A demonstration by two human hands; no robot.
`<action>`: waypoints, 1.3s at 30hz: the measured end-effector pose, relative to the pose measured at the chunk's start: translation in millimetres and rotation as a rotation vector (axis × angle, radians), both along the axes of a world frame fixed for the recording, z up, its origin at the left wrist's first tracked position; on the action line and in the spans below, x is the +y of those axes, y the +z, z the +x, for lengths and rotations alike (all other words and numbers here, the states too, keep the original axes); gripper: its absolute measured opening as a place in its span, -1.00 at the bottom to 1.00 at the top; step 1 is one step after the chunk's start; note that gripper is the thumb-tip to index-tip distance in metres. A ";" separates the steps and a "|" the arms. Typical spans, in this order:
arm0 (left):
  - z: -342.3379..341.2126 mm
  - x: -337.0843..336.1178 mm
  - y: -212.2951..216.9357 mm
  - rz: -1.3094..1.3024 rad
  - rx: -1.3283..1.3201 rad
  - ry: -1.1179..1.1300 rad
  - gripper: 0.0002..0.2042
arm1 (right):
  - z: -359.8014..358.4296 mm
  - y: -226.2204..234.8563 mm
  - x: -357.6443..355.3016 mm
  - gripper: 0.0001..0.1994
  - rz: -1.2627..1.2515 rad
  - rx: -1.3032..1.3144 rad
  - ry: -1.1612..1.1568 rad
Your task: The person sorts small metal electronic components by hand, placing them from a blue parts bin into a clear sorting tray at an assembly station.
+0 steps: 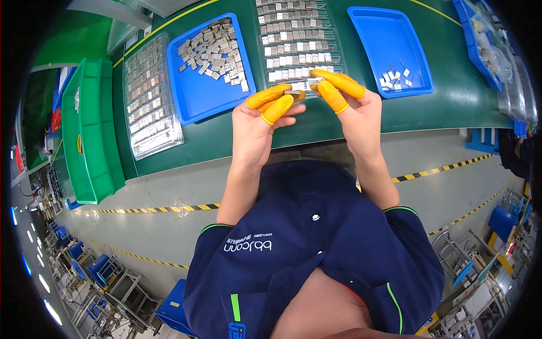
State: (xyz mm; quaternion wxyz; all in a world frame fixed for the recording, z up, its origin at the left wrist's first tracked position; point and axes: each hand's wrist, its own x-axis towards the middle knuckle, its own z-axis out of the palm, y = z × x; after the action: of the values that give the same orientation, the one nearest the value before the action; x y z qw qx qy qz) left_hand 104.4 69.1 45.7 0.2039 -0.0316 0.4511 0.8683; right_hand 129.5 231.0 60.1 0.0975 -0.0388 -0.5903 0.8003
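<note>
Yellow finger cots cover the thumb and fingertips of both my hands, which face each other above the near part of the tray of parts. My left hand (268, 116) pinches a small flat metal piece (293, 92) between thumb and forefinger, its other fingers loosely bent. In my right hand (353, 101), thumb and forefinger close on a small silvery rectangular connector part (314, 82). The two pieces are a short way apart. Beyond my hands, a clear plastic tray (263, 53) holds rows of similar small silver and white parts.
Left of the tray, a blue bin (212, 101) holds many loose metal parts. To the right, another blue bin (389, 39) holds several small white pieces. Another filled clear tray (152, 96) and a green crate (93, 135) stand farther left on the green table (197, 150).
</note>
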 end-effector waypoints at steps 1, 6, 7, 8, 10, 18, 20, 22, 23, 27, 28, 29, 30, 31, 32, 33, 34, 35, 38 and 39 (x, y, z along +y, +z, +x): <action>0.4 0.2 -0.8 0.015 -0.017 -0.037 -0.75 | 0.6 0.7 1.0 -0.78 -0.016 -0.031 -0.008; 0.7 8.0 -5.6 0.043 0.035 0.002 -0.76 | 6.7 0.5 -0.3 -0.78 0.054 -0.052 -0.050; 1.0 8.8 -8.7 -0.013 0.101 0.024 -0.76 | 8.1 1.8 -2.1 -0.78 0.049 -0.067 -0.050; 1.0 9.1 -12.5 -0.012 0.101 0.024 -0.76 | 9.3 2.8 -3.6 -0.78 0.044 -0.081 -0.050; 1.1 9.5 -18.5 -0.106 0.226 0.115 -0.78 | 10.8 3.7 -4.6 -0.78 -0.001 -0.111 -0.030; 2.3 13.9 -16.8 -0.396 0.571 0.351 -0.78 | 10.0 -4.6 -12.2 -0.88 0.199 -0.081 -0.003; 3.7 13.7 -16.6 -0.410 0.600 0.358 -0.78 | 9.5 -6.6 -7.8 -0.86 0.208 -0.118 0.059; 4.3 13.5 -17.1 -0.363 0.560 0.366 -0.78 | 8.6 -7.7 -7.0 -0.83 0.216 -0.155 0.121; 4.1 13.5 -16.6 -0.363 0.559 0.366 -0.78 | 7.9 -8.0 -8.1 -0.86 0.161 -0.168 0.112; 3.2 12.8 -16.3 -0.505 0.685 0.376 -0.79 | 7.7 -10.0 -8.1 -0.88 0.098 -0.199 0.120; 2.9 12.4 -17.2 -0.558 0.729 0.390 -0.79 | 7.4 -9.9 -7.5 -0.88 0.098 -0.200 0.120; 2.5 12.0 -18.2 -0.558 0.728 0.389 -0.79 | 7.0 -9.5 -6.5 -0.88 0.063 -0.240 0.136; 2.1 11.6 -19.4 -0.606 0.795 0.410 -0.78 | 6.8 -9.5 -5.7 -0.89 0.027 -0.279 0.151; 2.2 11.4 -20.4 -0.655 0.861 0.431 -0.78 | 6.7 -9.8 -4.9 -0.89 0.027 -0.280 0.152; 2.2 11.6 -21.6 -0.655 0.860 0.431 -0.78 | 6.7 -10.1 -4.3 -0.89 0.000 -0.303 0.156; 2.4 12.0 -22.8 -0.657 0.878 0.438 -0.77 | 6.7 -10.4 -3.7 -0.89 -0.028 -0.326 0.161; 2.6 12.6 -23.4 -0.659 0.896 0.446 -0.77 | 6.6 -10.8 -3.3 -0.89 -0.028 -0.327 0.161; 3.4 13.6 -23.5 -0.660 0.895 0.445 -0.77 | 6.7 -11.4 -2.9 -0.89 -0.044 -0.318 0.156; 6.3 16.9 -24.5 -0.695 0.900 0.434 -0.77 | 6.8 -10.2 -0.7 -0.87 -0.045 -0.310 0.156; 6.9 17.8 -25.3 -0.689 0.883 0.452 -0.78 | 6.7 -9.8 -0.3 -0.85 -0.029 -0.311 0.161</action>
State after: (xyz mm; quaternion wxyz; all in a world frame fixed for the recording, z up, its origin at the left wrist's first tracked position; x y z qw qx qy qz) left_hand 111.3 86.9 20.4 -0.2144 0.1723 0.7306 0.6250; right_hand 136.2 230.7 50.3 -0.0599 -0.1160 -0.5877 0.7985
